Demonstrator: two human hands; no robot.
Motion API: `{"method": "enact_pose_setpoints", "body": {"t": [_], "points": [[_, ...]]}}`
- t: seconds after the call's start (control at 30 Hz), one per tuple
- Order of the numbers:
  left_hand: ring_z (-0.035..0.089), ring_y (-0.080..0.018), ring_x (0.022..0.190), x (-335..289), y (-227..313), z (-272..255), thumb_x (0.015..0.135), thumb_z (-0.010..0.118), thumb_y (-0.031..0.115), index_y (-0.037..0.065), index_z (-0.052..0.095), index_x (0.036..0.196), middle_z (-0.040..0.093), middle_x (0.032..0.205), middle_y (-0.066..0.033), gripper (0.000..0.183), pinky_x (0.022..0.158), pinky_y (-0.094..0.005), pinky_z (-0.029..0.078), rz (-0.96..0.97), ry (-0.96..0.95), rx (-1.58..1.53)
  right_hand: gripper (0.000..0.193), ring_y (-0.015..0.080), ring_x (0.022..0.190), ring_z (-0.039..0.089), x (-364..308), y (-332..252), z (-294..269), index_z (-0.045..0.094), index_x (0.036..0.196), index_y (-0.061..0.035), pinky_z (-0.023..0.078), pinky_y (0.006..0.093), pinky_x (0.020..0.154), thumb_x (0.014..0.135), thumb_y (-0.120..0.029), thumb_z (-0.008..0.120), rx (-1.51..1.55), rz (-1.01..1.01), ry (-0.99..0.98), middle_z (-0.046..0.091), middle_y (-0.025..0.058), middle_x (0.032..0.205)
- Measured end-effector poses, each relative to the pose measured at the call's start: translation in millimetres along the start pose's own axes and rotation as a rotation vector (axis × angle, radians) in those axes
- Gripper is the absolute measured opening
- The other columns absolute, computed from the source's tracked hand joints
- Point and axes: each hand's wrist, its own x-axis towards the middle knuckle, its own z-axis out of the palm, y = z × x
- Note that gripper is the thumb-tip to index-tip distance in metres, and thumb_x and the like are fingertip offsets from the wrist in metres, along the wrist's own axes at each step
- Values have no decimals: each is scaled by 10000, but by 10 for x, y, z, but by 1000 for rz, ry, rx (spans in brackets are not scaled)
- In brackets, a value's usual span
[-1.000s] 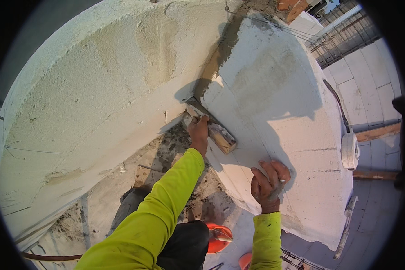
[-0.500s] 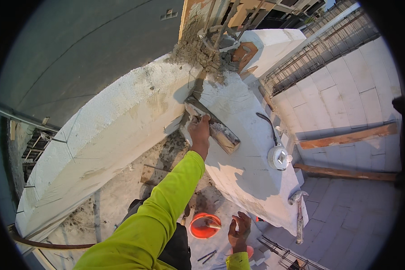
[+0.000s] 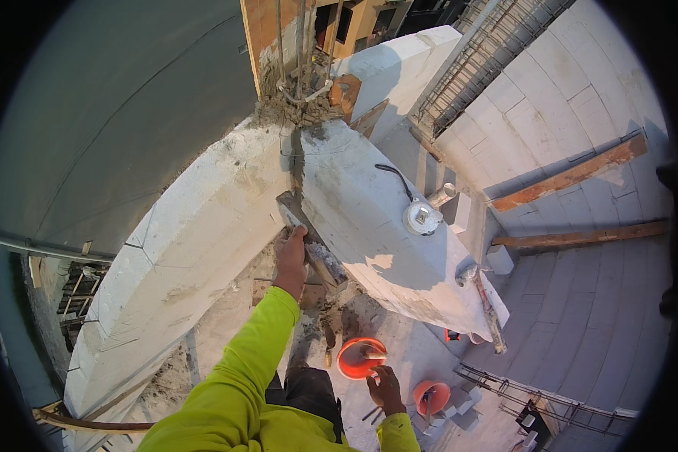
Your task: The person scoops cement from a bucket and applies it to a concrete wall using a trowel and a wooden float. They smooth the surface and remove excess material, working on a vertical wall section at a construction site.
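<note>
My left hand (image 3: pixel 290 260) is closed on a mortar-smeared wooden float (image 3: pixel 324 267), held tilted at the inner corner where two white block walls meet. The float's upper end lies near the mortar joint (image 3: pixel 297 169) between the left wall (image 3: pixel 203 203) and the right wall (image 3: pixel 354 203). Lower down, my right hand (image 3: pixel 386 389) hangs beside an orange-red bucket (image 3: pixel 342 361), its fingers loosely bent and apart, with nothing seen in them. A tool with a light handle (image 3: pixel 375 355) rests in that bucket. A trowel (image 3: pixel 329 346) is just left of it.
On the right wall's top lie a round white case (image 3: pixel 422 218) with a black strap and a hammer (image 3: pixel 486 305). Steel bars (image 3: pixel 301 53) rise from mortar at the corner. A second bucket (image 3: pixel 432 393) stands lower right. Water (image 3: pixel 113 128) lies beyond the left wall.
My view has shifted. The left hand has drawn the float lower and away from the right wall's top, into the corner. My right hand is now nearer the orange-red bucket.
</note>
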Motion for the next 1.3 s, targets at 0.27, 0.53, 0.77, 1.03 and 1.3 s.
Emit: {"method": "enact_pose_setpoints", "body": {"t": [0.27, 0.53, 0.77, 1.03, 1.3], "points": [[488, -414, 1176, -954, -234, -2558, 738, 691, 277, 100, 656, 1000, 627, 963, -195, 318, 963, -527, 450, 153, 695, 1655, 309, 277, 783, 694, -940, 732, 193, 673, 1127, -34, 552, 394, 751, 851, -170, 707, 91, 182, -70, 650, 186, 1080], [562, -412, 1130, -1767, 46, -3440, 649, 703, 302, 27, 711, 1059, 649, 1110, -277, 493, 995, -459, 469, -38, 357, 1662, 325, 255, 809, 687, -1544, 1220, 290, 671, 1143, -47, 548, 379, 761, 843, -161, 717, 100, 297, 20, 680, 156, 1052], [670, -203, 793, -1474, -104, -2589, 669, 724, 173, -107, 636, 1175, 706, 915, -172, 585, 722, -334, 533, -39, 78, 961, 339, 252, 847, 686, -1312, 606, 233, 658, 1181, -49, 552, 369, 781, 868, -170, 704, 229, 266, 68, 695, 155, 1088], [637, -148, 814, -1813, -227, -1114, 827, 688, 264, 88, 666, 1026, 647, 905, -24, 267, 729, -370, 523, -184, -48, 161, 642, 225, 1146, 599, -364, -1180, 5, 388, 1467, -27, 537, 348, 869, 922, -181, 691, 609, -82, -14, 504, 194, 1399], [626, -191, 826, -1832, 36, -1041, 752, 737, 376, 29, 656, 1036, 645, 950, -67, 455, 717, -383, 522, -294, 116, -125, 829, 368, 1356, 340, 247, -2758, -485, 421, 1457, -122, 274, 554, 1097, 732, -224, 811, -536, -877, 74, 386, 166, 1465]]}}
